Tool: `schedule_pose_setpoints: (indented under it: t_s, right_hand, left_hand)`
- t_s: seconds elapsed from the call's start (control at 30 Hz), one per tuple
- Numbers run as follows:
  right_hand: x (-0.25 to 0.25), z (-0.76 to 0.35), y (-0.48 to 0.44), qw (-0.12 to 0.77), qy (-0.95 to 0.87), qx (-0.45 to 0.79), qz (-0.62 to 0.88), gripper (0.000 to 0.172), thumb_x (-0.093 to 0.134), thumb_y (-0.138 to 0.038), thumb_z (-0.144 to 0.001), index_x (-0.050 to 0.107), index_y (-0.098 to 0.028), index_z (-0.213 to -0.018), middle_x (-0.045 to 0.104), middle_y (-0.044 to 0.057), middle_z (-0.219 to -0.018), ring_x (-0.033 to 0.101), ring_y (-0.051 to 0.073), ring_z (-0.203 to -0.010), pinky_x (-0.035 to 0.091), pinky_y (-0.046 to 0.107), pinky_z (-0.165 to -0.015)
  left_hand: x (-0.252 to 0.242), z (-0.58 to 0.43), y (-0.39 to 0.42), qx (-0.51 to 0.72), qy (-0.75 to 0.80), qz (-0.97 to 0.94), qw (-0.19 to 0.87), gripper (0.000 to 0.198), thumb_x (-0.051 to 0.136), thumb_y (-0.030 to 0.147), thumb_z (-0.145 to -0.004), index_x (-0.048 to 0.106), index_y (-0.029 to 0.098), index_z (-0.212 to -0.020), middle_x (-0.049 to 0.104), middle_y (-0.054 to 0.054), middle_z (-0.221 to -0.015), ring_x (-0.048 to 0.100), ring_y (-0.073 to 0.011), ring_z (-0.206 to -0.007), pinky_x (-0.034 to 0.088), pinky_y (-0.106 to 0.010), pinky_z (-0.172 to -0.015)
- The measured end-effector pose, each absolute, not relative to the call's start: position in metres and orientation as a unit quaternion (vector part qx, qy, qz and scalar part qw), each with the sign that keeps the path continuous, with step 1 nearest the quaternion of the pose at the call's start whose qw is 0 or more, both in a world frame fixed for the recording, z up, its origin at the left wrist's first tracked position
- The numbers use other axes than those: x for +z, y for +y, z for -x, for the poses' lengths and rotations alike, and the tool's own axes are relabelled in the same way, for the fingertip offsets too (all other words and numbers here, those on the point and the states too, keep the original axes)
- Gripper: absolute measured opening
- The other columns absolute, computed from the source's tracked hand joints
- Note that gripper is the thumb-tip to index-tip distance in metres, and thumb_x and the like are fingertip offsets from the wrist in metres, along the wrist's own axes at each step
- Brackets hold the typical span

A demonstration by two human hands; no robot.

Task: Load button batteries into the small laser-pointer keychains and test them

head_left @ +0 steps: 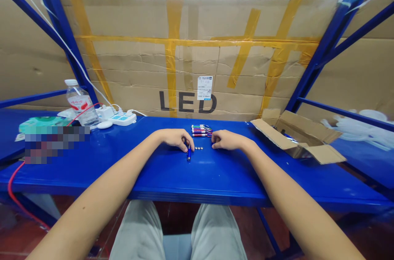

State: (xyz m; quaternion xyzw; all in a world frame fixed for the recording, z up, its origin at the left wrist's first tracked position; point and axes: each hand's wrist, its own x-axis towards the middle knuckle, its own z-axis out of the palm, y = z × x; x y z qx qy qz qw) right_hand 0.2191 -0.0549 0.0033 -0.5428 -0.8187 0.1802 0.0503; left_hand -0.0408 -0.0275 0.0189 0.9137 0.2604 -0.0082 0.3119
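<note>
A small blue flashlight (188,155) stands out from the fingertips of my left hand (177,139), which pinches its upper end just above the table. Several small silver button cells (199,148) lie in a short row between my two hands. On the other side of them, my right hand (227,140) rests with fingers loosely bent and a gap at the thumb; no object shows in it. Just behind the hands, several small metallic flashlights (199,130) in green, red, blue and purple lie side by side, partly hidden by my right hand.
An opened cardboard box (295,137) with some blue items inside sits at right. To the left are a plastic bottle (82,104), a power strip (123,117) and a green packet (44,124). Cardboard (138,71) walls off the back of the blue table (227,182).
</note>
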Motion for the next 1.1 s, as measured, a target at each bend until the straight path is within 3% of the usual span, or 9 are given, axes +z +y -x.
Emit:
schedule_pose_setpoints:
  t_s: [0.3,0.5,0.77,1.1]
  right_hand:
    - [0.009,-0.219,-0.058,0.044,-0.824,0.219,0.52,0.021,0.067,-0.027,-0.073,0.065,-0.019,-0.093,0.064,0.003,-0.083,0.055,0.014,-0.066,0.04,0.023,-0.056]
    - [0.007,-0.224,-0.055,0.03,-0.834,0.287,0.471,0.026,0.07,-0.029,-0.068,0.067,-0.02,-0.093,0.06,-0.001,-0.072,0.051,0.012,-0.059,0.039,0.022,-0.052]
    - [0.005,-0.221,-0.056,0.027,-0.841,0.315,0.438,0.029,0.072,-0.03,-0.066,0.066,-0.018,-0.091,0.061,-0.002,-0.067,0.054,0.013,-0.063,0.041,0.024,-0.059]
    - [0.008,-0.217,-0.061,0.019,-0.833,0.296,0.467,0.026,0.071,-0.03,-0.068,0.064,-0.018,-0.089,0.064,-0.001,-0.07,0.055,0.013,-0.062,0.04,0.024,-0.057]
  left_hand:
    - [0.02,0.043,-0.025,0.002,0.272,-0.908,0.32,0.028,0.069,0.023,-0.072,0.074,0.022,-0.099,0.065,0.001,-0.084,0.054,-0.0128,-0.079,0.04,-0.023,-0.071]
    - [0.01,0.046,-0.012,0.112,0.346,-0.875,0.319,0.019,0.061,0.024,-0.074,0.068,0.015,-0.089,0.062,-0.001,-0.078,0.055,-0.0125,-0.072,0.041,-0.025,-0.071]
    - [-0.005,0.04,-0.008,0.237,0.405,-0.862,0.193,0.016,0.053,0.023,-0.08,0.065,0.016,-0.089,0.067,-0.004,-0.089,0.057,-0.0163,-0.081,0.043,-0.028,-0.075]
    - [0.007,-0.001,-0.016,0.127,0.35,-0.928,0.009,0.02,0.053,0.028,-0.084,0.068,0.018,-0.093,0.064,-0.009,-0.095,0.056,-0.0214,-0.088,0.04,-0.03,-0.075]
